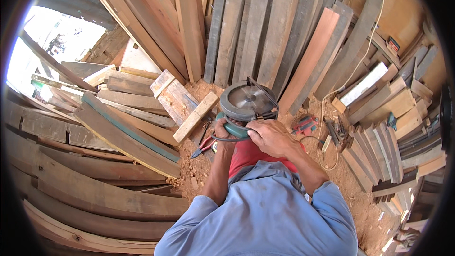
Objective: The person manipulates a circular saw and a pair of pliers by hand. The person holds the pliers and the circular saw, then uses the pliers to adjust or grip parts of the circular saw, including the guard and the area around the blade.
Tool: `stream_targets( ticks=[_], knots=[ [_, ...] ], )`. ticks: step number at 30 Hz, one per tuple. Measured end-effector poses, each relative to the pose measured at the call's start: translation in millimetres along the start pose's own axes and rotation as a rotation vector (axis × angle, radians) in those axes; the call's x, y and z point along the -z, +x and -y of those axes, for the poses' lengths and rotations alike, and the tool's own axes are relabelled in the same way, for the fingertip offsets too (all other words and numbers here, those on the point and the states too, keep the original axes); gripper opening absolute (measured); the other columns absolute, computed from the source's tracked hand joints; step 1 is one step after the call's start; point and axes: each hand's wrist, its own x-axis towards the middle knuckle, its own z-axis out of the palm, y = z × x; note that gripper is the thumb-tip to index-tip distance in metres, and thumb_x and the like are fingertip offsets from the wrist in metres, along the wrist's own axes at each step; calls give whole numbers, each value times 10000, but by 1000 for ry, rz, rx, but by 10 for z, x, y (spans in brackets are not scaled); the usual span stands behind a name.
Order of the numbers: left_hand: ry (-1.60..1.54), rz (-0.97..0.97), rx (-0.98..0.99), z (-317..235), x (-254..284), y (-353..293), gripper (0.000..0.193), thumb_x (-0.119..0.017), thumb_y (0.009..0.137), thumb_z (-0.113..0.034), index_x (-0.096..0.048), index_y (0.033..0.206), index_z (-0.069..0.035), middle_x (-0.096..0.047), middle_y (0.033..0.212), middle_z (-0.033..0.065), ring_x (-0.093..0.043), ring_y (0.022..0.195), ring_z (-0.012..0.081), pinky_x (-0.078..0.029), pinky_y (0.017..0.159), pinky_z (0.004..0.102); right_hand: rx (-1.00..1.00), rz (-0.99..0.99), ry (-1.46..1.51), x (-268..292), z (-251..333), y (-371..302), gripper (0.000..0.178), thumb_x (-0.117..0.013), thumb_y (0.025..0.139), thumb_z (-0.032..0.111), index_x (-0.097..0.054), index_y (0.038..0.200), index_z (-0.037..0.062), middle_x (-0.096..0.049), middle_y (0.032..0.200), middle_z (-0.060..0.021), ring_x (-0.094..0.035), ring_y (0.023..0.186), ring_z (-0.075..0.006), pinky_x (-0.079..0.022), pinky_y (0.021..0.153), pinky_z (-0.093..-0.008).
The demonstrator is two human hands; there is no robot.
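A circular saw [244, 98] with a green body is held in front of my lap, its round blade facing up. My left hand [224, 131] is closed around the saw's green body on the left side. My right hand [271, 136] is closed on the black power cord [230, 139] against the saw's near side; whether it also grips the body is hidden. Close to my left hand, a pair of pliers with red handles [204, 145] lies on the sawdust. Left of the saw, a wooden piece with a crossbar [196, 116] rests at an angle.
Long boards [258, 33] stand leaning at the far side. Stacked planks [109, 180] fill the left. At right are short wood offcuts [374, 152], a red tool [305, 124] and a pale cord [323, 114]. Sawdust [350, 204] covers the floor.
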Motion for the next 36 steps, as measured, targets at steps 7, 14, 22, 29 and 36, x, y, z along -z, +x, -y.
stream_targets(
  ticks=[7,14,22,29,36],
  knots=[
    [-57,-23,158,110,-277,-301,116,-604,805,-127,-514,776,-59,-507,708,38,-539,684,179,-525,711,372,-113,-100,-221,2,7,617,297,-495,986,253,-624,1145,38,-674,823,-246,-673,801,-410,-507,772,-539],
    [-78,49,145,174,-211,-198,128,-640,803,-112,-525,779,-60,-513,723,38,-542,700,186,-520,718,390,-407,-520,-190,173,-539,696,228,-564,944,213,-650,1072,45,-697,887,-209,-677,867,-404,-515,803,-497],
    [33,143,244,275,-107,-341,116,-632,809,-138,-545,805,-62,-531,722,60,-543,693,215,-507,734,388,-445,-439,-183,15,-839,740,224,-597,913,204,-673,1059,53,-712,983,-190,-679,943,-370,-512,864,-451],
    [246,176,223,460,-194,-522,155,-654,770,-116,-573,866,-25,-572,729,75,-591,667,225,-532,679,403,-566,-612,-175,78,-1278,459,220,-616,913,228,-678,1037,58,-716,981,-169,-679,930,-374,-518,833,-470],
    [448,290,139,695,-248,-506,428,-642,759,-35,-537,1171,8,-610,788,94,-606,583,198,-535,555,344,-665,-782,-81,-43,-1843,49,239,-648,894,267,-696,983,50,-721,903,-179,-692,895,-371,-528,820,-451]
  ],
)
